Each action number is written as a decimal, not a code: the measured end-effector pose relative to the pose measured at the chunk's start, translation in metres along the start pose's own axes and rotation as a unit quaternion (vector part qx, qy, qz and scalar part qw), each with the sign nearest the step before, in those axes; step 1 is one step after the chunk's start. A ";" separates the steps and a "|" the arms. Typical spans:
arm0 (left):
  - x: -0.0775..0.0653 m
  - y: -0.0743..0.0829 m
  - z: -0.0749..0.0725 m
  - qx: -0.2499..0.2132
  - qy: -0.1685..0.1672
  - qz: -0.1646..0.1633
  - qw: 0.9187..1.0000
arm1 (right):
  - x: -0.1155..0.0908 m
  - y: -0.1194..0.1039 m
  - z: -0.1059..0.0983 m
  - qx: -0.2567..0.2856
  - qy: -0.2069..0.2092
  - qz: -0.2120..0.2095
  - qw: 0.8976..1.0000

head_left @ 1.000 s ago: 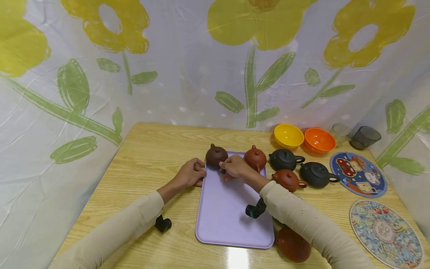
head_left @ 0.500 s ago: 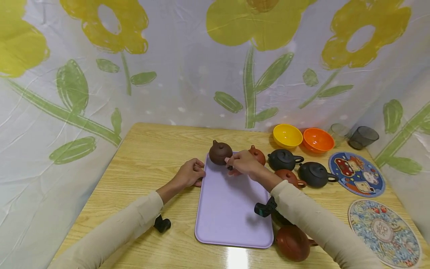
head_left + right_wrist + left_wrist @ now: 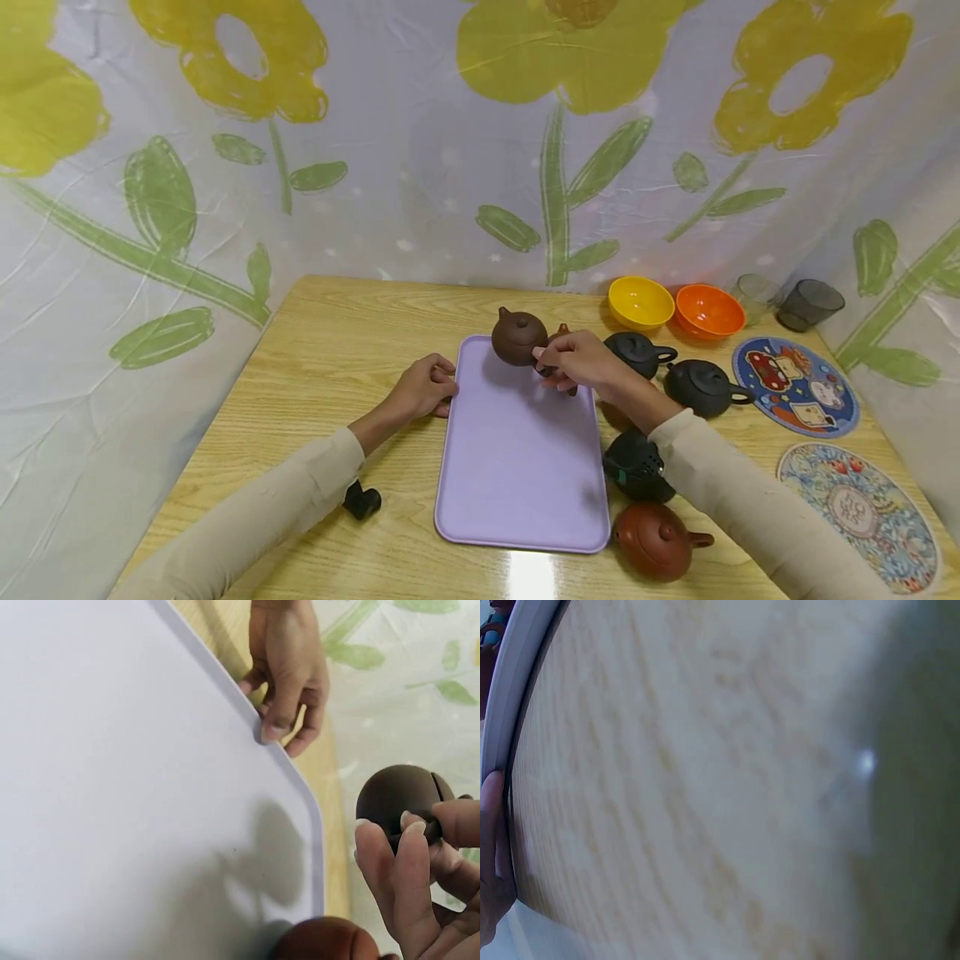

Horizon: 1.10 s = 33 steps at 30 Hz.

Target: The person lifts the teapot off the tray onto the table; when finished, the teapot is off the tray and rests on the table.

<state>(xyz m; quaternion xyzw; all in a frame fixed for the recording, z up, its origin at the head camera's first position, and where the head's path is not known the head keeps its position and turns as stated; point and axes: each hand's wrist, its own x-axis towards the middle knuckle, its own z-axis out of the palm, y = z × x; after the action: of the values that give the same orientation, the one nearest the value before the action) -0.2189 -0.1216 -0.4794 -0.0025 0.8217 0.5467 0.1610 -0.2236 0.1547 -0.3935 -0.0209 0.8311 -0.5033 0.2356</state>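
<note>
My right hand (image 3: 585, 360) pinches the handle of a dark brown teapot (image 3: 517, 337) between thumb and fingers. In the right wrist view that teapot (image 3: 397, 795) is held up, and a shadow falls on the lilac tray (image 3: 521, 467). From the head, it overlaps the tray's far edge, spout pointing away to the left. A reddish-brown teapot (image 3: 560, 332) at the tray's far right corner is partly hidden behind my right hand. My left hand (image 3: 423, 387) holds the tray's left rim, its thumb on the edge in the right wrist view.
Right of the tray stand black teapots (image 3: 703, 387) and a red-brown teapot (image 3: 656, 542). Farther back are a yellow bowl (image 3: 640, 302), an orange bowl (image 3: 710, 312) and dark glass (image 3: 810, 304). Two round patterned mats (image 3: 797, 387) lie at the right. A flowered curtain hangs behind.
My right hand has lifted the dark brown teapot from the tray's far left corner and carried it to the right. My left hand has stayed at the tray's left rim.
</note>
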 end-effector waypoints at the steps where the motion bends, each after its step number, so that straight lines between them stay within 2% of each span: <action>1: 0.000 0.000 0.000 0.000 0.000 0.001 1.000 | -0.002 0.001 -0.002 0.001 -0.001 -0.003 1.000; 13: 0.001 -0.002 -0.001 0.000 -0.004 0.003 1.000 | -0.030 0.010 -0.035 -0.020 -0.037 -0.046 0.998; 21: 0.002 -0.003 0.000 0.002 0.000 0.000 1.000 | -0.050 0.018 -0.062 -0.045 -0.043 -0.072 0.995; 33: 0.002 -0.001 0.000 0.011 -0.002 0.000 1.000 | -0.082 0.041 -0.100 -0.073 -0.078 -0.123 0.987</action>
<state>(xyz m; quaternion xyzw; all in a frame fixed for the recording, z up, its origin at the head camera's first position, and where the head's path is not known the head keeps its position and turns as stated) -0.2203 -0.1218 -0.4807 0.0002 0.8275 0.5372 0.1630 -0.1839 0.2799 -0.3599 -0.1794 0.8358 -0.4632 0.2338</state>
